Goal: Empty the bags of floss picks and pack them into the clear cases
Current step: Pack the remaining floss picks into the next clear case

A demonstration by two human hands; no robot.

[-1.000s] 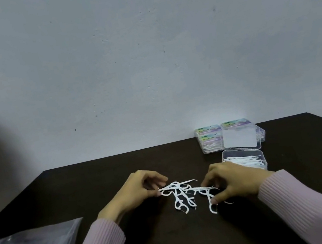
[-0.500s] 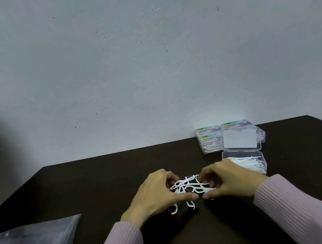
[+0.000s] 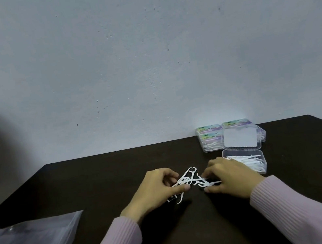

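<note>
Fingers (image 3: 170,176) of both hands curled around floss picks (image 3: 189,180)

Setting: dark table (image 3: 105,173) against a plain wall (image 3: 145,60).
The pale grey-blue wall fills the upper half of the frame, with small dark specks. A blurred dark shadow lies at the left edge. The matte dark brown table spans the lower half.

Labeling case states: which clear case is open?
The nearest case, beside the right hand: lid up, floss picks showing. The cases behind it are closed.
</note>
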